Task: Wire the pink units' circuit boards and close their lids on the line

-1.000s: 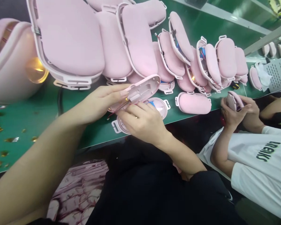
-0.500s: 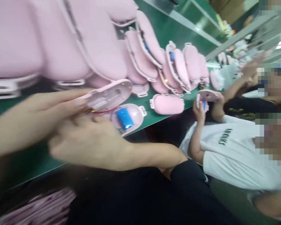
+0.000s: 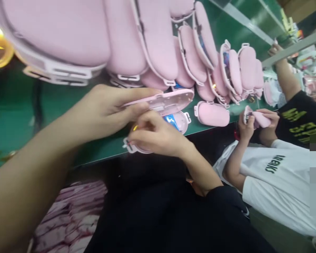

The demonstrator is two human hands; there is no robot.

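Observation:
My left hand [image 3: 107,109] grips a pink oval shell half [image 3: 177,100] between thumb and fingers, its hollow inner side tilted towards me. Below it, on the table edge, lies the matching lower shell half [image 3: 184,121] with a blue-wrapped block [image 3: 171,121] inside. My right hand [image 3: 160,137] is closed in a pinch over the near part of that lower half, partly covering it. A small yellow piece [image 3: 135,128] shows by its fingertips; what the fingers hold is hidden.
Several pink shells [image 3: 158,42] stand in rows along the green table [image 3: 94,156]. A closed pink case [image 3: 213,114] lies to the right. A co-worker in a white shirt [image 3: 274,168] handles another pink case. Stacked pink parts [image 3: 73,214] sit below the table.
My view has shifted, so hands and shells appear further right. My right hand has moved from beneath the raised half to the lower half's near end. The co-worker's case has turned.

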